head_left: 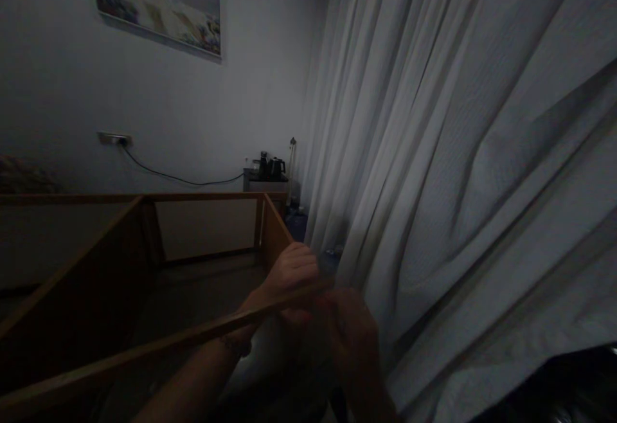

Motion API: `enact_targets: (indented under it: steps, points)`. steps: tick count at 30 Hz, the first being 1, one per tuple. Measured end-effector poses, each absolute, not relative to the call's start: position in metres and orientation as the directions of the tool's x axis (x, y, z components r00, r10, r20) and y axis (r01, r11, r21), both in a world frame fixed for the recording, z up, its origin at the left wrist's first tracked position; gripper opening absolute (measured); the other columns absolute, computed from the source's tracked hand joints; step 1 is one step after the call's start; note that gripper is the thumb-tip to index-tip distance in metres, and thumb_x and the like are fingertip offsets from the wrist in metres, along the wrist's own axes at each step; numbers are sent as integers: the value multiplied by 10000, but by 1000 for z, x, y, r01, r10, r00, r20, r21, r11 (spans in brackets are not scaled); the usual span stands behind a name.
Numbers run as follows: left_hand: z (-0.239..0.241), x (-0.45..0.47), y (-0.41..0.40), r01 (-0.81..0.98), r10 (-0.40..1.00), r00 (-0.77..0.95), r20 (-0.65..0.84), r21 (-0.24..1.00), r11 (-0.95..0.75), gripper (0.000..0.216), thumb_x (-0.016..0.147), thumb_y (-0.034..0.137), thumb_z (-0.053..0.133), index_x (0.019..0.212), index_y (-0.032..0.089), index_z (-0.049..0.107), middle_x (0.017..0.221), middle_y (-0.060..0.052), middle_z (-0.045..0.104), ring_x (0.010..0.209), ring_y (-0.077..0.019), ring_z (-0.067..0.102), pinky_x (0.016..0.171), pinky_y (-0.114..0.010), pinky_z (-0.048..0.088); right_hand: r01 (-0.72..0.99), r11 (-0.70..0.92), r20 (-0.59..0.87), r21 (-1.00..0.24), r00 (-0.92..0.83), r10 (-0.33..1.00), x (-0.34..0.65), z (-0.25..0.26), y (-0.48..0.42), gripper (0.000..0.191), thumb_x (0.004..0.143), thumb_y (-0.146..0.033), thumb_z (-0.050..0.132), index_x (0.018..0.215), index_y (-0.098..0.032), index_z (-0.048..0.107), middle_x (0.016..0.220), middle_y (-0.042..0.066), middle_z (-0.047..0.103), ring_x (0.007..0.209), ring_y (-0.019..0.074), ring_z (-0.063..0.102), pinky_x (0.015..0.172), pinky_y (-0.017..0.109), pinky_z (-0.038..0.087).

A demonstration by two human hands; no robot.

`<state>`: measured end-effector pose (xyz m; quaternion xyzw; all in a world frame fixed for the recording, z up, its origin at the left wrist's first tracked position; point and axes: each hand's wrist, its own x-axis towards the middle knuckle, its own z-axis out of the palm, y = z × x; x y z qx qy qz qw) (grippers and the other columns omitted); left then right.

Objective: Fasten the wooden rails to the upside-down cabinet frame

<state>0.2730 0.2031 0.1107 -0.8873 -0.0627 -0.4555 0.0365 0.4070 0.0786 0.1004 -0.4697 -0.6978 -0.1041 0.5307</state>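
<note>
Left hand [292, 270] closed over wooden end panel [276, 224], likely bracing it; right hand [353, 325] by front rail [193, 333], grip unclear.

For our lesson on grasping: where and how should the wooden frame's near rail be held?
The near rail is probably best gripped on its bare stretch left of the left forearm, from the near side, wrapping across: it is long and narrow, and the forearm passing behind shows open space.
</note>
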Motion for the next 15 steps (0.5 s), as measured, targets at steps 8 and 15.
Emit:
enact_targets:
  steps: [8,15]
  points:
    - [120,280,198,100,-6,483,876,-63,-993,690,904,719,26,552,218,342,483,15,408,509,-143,374,569,-341,277,613,477,673,-630,124,729,413,103,87,277,906,-397,609,702,-211,580,604,-40,531,548,128,497,518,235,373]
    - [125,278,197,50,-104,488,866,-147,-988,630,1001,544,102,599,198,443,528,4,482,528,-132,436,565,-339,280,449,375,547,-811,356,758,419,101,95,369,694,-404,799,716,-225,476,647,-78,421,580,108,419,526,203,367]
